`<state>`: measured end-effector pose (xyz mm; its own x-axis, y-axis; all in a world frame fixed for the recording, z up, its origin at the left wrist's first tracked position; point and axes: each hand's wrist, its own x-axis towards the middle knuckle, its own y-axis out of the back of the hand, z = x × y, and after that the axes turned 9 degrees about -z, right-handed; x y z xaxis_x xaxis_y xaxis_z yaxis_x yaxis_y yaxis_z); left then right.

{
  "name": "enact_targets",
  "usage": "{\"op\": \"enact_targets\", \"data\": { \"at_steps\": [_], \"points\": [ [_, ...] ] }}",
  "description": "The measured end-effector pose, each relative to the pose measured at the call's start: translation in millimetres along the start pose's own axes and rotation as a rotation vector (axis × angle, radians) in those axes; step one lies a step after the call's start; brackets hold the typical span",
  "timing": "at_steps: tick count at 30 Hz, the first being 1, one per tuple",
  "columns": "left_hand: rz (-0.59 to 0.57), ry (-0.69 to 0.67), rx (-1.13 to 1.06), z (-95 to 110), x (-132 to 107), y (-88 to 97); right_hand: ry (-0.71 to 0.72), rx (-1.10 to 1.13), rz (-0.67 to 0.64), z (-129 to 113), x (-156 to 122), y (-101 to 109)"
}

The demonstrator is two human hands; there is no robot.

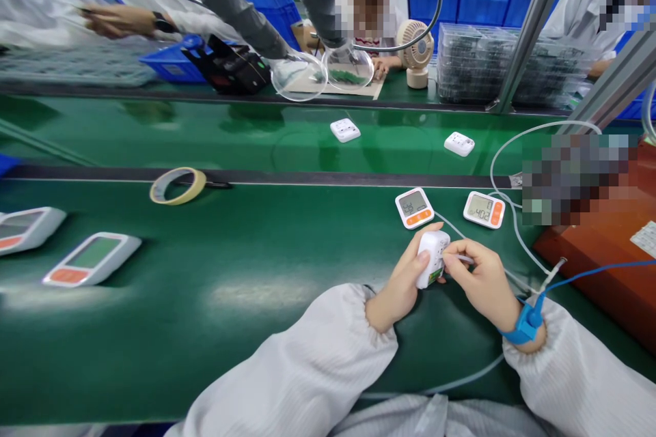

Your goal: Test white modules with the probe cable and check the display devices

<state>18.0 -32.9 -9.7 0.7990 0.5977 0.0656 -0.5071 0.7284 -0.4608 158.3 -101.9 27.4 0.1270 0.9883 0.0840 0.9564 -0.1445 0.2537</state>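
My left hand (pixel 402 283) grips a small white electronic monitor (pixel 431 266), tilted with its screen out of sight. Pinched in my right hand (pixel 482 280) is the end of a thin pale tube (pixel 465 259), touching the monitor's side or very close to it; the exact contact is hidden by my fingers. A blue wrist strap (pixel 527 322) circles my right wrist. Just beyond my hands lie two similar monitors with grey screens and orange buttons: a left monitor (pixel 414 207) and a right monitor (pixel 484 210), the latter showing digits.
Two white units, one (pixel 345 130) and another (pixel 460 144), lie on the green belt. At left are larger monitors (pixel 92 259) and a tape roll (pixel 178 186). An orange-red box (pixel 605 246) and tubing stand right. Co-workers, a fan (pixel 416 51) and stacked trays (pixel 476 65) are across.
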Motion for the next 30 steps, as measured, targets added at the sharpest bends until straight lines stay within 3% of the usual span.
{"op": "enact_targets", "data": {
  "at_steps": [14, 30],
  "points": [
    [-0.018, 0.022, 0.004, 3.8, -1.2, -3.5, 0.068, -0.087, -0.035, -2.4, -0.3, 0.2],
    [-0.024, 0.050, 0.047, 1.5, -3.3, -2.7, 0.217, -0.289, 0.026, -0.9, -1.6, -0.9]
  ]
}}
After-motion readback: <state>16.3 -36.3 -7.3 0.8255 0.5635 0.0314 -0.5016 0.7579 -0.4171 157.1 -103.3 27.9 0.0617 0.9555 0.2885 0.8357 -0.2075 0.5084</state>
